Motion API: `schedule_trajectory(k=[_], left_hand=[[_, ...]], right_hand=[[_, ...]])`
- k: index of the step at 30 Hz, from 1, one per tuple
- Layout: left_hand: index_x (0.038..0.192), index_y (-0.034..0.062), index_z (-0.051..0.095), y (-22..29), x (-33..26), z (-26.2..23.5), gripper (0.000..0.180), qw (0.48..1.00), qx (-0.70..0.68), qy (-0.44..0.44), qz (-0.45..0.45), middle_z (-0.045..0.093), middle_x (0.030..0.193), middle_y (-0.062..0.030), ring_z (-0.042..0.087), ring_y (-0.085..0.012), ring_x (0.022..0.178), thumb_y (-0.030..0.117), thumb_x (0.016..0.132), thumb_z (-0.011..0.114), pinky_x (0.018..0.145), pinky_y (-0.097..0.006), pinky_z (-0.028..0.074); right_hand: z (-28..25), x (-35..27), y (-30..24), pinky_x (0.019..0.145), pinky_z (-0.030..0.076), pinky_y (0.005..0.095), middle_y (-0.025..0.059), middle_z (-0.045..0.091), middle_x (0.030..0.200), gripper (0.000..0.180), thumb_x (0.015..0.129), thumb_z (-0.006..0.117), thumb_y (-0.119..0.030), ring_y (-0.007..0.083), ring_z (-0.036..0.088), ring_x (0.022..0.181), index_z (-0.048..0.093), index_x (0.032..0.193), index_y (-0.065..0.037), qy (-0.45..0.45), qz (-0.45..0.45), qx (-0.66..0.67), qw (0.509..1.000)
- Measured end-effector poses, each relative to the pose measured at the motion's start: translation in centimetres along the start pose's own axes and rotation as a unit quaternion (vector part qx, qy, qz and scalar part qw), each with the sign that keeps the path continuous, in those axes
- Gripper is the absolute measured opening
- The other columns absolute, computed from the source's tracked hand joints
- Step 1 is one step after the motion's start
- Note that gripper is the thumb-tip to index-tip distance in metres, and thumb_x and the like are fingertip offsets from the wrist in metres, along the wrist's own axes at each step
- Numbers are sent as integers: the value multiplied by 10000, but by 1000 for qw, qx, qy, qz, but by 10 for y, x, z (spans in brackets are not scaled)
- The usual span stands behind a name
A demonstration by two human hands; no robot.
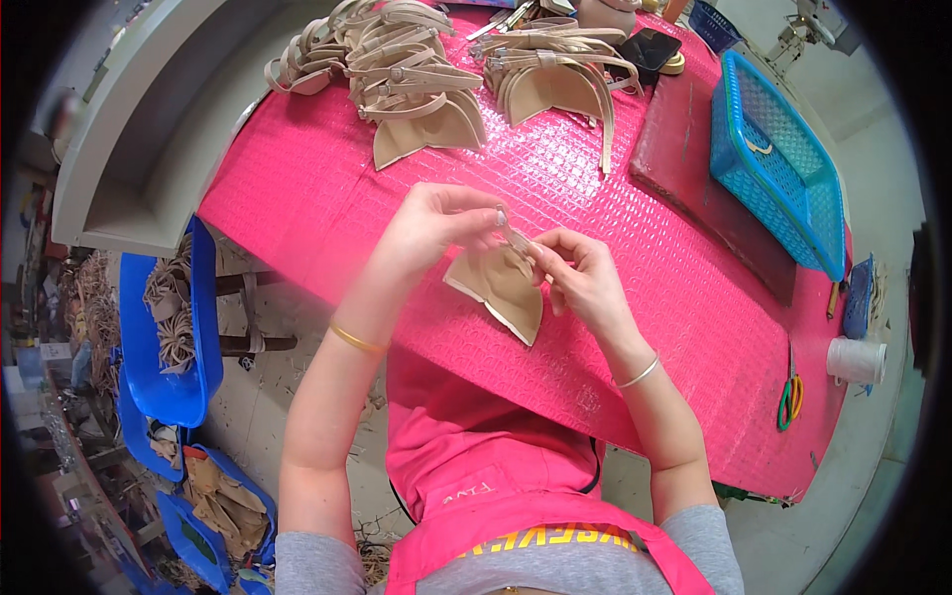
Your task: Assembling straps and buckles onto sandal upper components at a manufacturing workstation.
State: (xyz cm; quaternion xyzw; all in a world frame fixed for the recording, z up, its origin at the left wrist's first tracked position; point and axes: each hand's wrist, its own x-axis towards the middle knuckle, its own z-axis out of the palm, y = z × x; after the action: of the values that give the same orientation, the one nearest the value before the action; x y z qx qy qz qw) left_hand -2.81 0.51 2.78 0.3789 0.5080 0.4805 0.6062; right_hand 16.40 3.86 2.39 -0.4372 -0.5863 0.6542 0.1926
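Observation:
A beige sandal upper [496, 285], a curved heel piece with pale cut edges, hangs just above the pink table cover in front of me. My left hand [441, 223] pinches the small buckle end of its thin strap between thumb and fingers. From the other side, my right hand [583, 276] grips the same strap close to the heel piece, thumb pressed against the forefinger. The fingers partly hide the strap and buckle. Farther back lie two piles of similar uppers, a long stack [421, 84] at the left and a smaller stack [550, 84] to its right.
On the right, a blue plastic basket [783, 169] rests partly on a dark red board [684, 169]. Scissors [790, 399] and a white thread spool [857, 361] are by the right edge. Blue bins [203, 342] stand below the table's left side. A black phone [650, 50] lies at the back.

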Motion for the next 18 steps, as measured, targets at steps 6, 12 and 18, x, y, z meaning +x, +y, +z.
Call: schedule_trajectory(k=[6, 12, 18], left_hand=[[1031, -55, 545, 3, -2, -1, 257, 996, -71, -61, -2, 622, 805, -102, 593, -105, 654, 58, 801, 549, 608, -200, 486], [1038, -49, 546, 11, -9, 5, 285, 998, -44, -22, -24, 625, 826, -99, 599, -109, 685, 78, 784, 578, 627, -195, 485], [978, -46, 581, 9, -10, 9, 273, 999, 25, -20, 12, 628, 812, -95, 600, -115, 696, 80, 740, 628, 631, -205, 476]], right_hand=[[7, 6, 5, 370, 328, 177, 26, 566, 660, 187, 842, 519, -175, 38, 430, 416, 577, 865, 2, -12, -61, 79, 995], [15, 1, -4, 370, 332, 159, 35, 575, 672, 207, 842, 529, -187, 29, 429, 409, 575, 941, -11, -15, -64, 153, 986], [17, 0, 2, 377, 328, 156, 32, 574, 670, 202, 841, 531, -180, 26, 426, 419, 576, 951, -17, -1, -80, 151, 985]])
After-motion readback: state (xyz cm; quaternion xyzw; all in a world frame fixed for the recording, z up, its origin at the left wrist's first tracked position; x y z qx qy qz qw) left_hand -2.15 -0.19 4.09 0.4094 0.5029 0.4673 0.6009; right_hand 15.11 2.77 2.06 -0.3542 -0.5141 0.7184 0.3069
